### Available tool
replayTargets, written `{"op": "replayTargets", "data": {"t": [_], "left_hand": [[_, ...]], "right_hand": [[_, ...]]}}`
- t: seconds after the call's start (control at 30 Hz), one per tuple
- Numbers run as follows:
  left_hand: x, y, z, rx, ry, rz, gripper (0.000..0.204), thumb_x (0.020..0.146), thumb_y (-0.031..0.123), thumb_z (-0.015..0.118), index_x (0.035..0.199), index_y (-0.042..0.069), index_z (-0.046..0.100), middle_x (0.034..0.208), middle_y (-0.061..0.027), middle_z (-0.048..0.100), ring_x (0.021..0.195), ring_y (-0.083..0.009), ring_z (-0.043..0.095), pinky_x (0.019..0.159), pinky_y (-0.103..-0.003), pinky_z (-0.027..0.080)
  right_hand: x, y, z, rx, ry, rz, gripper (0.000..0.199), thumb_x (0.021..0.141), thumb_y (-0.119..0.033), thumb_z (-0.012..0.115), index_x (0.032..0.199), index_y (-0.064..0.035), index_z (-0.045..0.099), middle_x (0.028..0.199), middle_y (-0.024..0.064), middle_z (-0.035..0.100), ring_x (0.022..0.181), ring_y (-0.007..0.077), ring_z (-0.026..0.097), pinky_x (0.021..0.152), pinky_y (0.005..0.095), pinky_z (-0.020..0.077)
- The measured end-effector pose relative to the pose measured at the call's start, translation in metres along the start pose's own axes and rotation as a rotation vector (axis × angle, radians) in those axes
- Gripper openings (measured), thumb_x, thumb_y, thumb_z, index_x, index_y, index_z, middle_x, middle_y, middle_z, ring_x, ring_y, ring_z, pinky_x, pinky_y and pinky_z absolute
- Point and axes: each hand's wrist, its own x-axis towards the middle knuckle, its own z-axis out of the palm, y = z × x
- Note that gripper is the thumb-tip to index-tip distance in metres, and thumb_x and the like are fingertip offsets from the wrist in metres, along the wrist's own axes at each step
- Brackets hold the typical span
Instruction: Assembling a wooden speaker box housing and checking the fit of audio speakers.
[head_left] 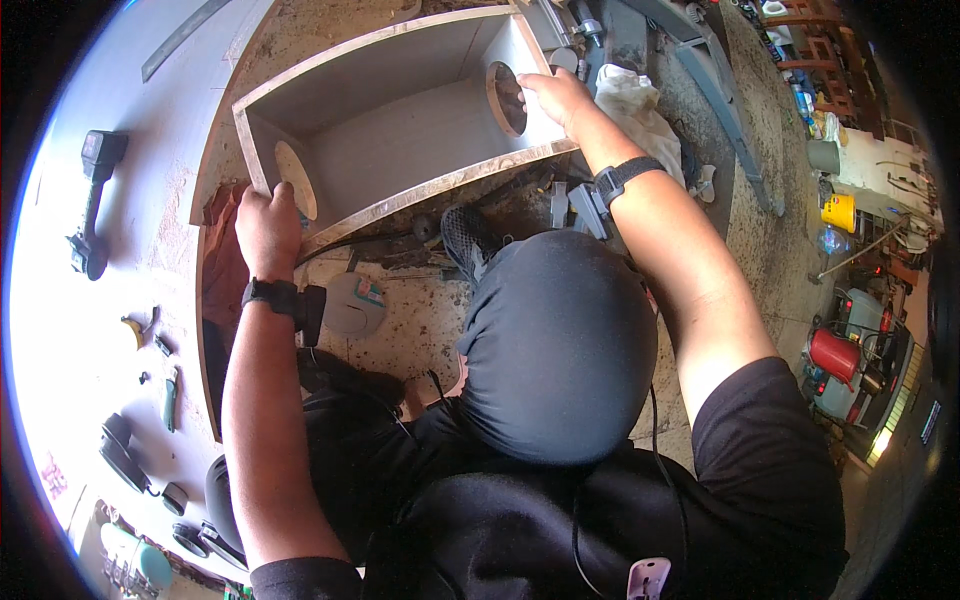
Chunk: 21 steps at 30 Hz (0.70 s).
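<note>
An open wooden box (452, 184) with a grey inside is held out in front of me, tilted, its open side toward me. Each short end has a round cut-out; the right cut-out (507, 99) shows clearly, the left one (297, 180) partly. My left hand (268, 228) is closed on the box's near left corner. At the other end, my right hand (556, 100) grips the right panel, with fingers reaching into the cut-out. Both wrists wear black straps.
Left of me, a white tabletop (150, 260) carries a dark power tool (97, 200) and a utility knife (170, 398). A white rounded container (355, 303) sits on the floor below the box. To the right lie white cloth (640, 105) and a grey metal frame (720, 105).
</note>
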Motion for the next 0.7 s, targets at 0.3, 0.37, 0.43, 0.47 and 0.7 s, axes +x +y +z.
{"op": "replayTargets", "data": {"t": [0.3,0.37,0.43,0.47,0.7], "left_hand": [[0.0010,0.0004,0.0007,0.010,0.014,0.023,0.046,0.086,0.033,0.057,0.103,-0.008,0.068,0.098,-0.0303,0.071,0.099,-0.0463,0.068,0.090,-0.049,0.052],[0.0019,-0.0013,0.0001,0.012,0.003,0.021,0.046,0.086,0.033,0.057,0.103,-0.008,0.068,0.098,-0.0303,0.071,0.099,-0.0465,0.068,0.091,-0.049,0.052],[0.0014,-0.0018,-0.0003,0.014,0.006,0.023,0.046,0.085,0.033,0.057,0.103,-0.008,0.068,0.097,-0.0302,0.071,0.099,-0.0463,0.068,0.090,-0.049,0.052],[0.0010,-0.0014,-0.0003,0.017,0.009,0.025,0.046,0.085,0.033,0.057,0.103,-0.008,0.068,0.097,-0.0300,0.071,0.098,-0.0461,0.069,0.090,-0.049,0.052],[0.0008,-0.0016,-0.0001,0.002,0.010,0.025,0.045,0.086,0.032,0.057,0.103,-0.008,0.068,0.096,-0.0291,0.072,0.097,-0.0450,0.070,0.090,-0.048,0.053]], "right_hand": [[-0.0054,-0.0057,-0.0026,0.003,-0.001,0.009,0.049,0.086,-0.036,0.073,0.107,0.0080,0.070,0.094,0.0160,0.077,0.088,0.0235,0.075,0.082,0.0330,0.0565],[-0.0072,-0.0074,-0.0011,0.027,-0.007,0.016,0.050,0.086,-0.037,0.073,0.107,0.0082,0.070,0.095,0.0161,0.077,0.088,0.0238,0.075,0.083,0.0333,0.0565],[-0.0088,-0.0086,-0.0004,0.030,-0.005,0.019,0.050,0.086,-0.037,0.073,0.107,0.0080,0.070,0.095,0.0161,0.077,0.088,0.0240,0.075,0.083,0.0333,0.0564],[-0.0093,-0.0092,-0.0001,0.032,-0.002,0.023,0.051,0.086,-0.038,0.073,0.108,0.0079,0.070,0.095,0.0161,0.077,0.089,0.0242,0.075,0.083,0.0333,0.0562],[-0.0060,-0.0071,-0.0004,-0.022,0.027,0.024,0.053,0.085,-0.039,0.073,0.110,0.0072,0.069,0.095,0.0156,0.077,0.089,0.0241,0.074,0.084,0.0335,0.0560]]}}
